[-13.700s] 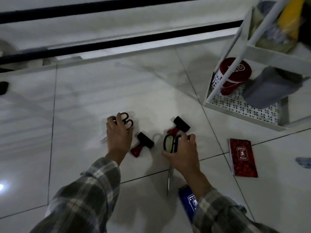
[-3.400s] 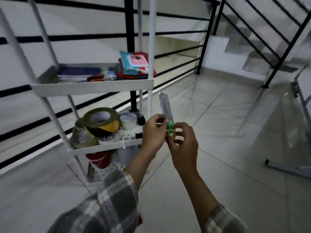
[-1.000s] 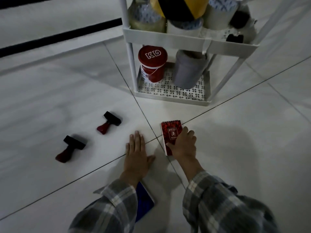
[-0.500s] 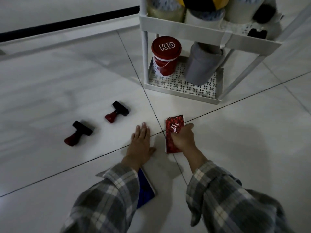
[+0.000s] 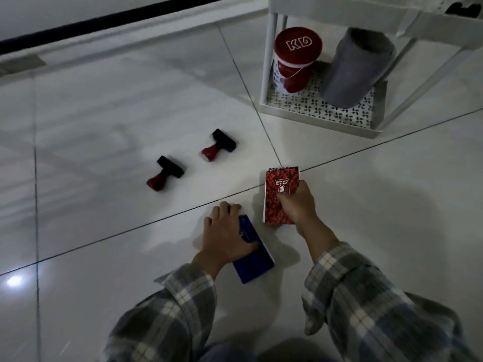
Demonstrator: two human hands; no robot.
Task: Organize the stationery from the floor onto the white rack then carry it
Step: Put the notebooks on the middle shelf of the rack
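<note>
Picking up the two notepads, one per hand. My left hand (image 5: 224, 231) sits over the blue notepad (image 5: 252, 257), fingers curled round its far edge, thumb across the cover; whether the pad has left the floor (image 5: 104, 105) I can't tell. Just beside it my right hand (image 5: 295, 202) pinches the red notepad (image 5: 279, 194), thumb on the cover, fingers behind; spiral end tilted up and away from me, near end looks low, maybe touching the tile.

Notepads: small, top spiral-bound, speckled covers with a small label box. Flat and stiff, easy to hold.

Farther out, two stamps with red handles and black bases lie on their sides on the floor, near each other: the nearer stamp (image 5: 166, 173), then the farther stamp (image 5: 219, 145). Neither touched yet.

Farthest, the white rack (image 5: 313, 117): bottom tray holds a red-lidded tub (image 5: 296, 58) and a grey roll (image 5: 355, 66) leaning beside it. Upper tray edge visible, contents mostly cut off.

Progress estimate: mid-task. Left in view: shelve both notepads, then both stamps, then carry the rack. Anything outside the frame is unknown.
</note>
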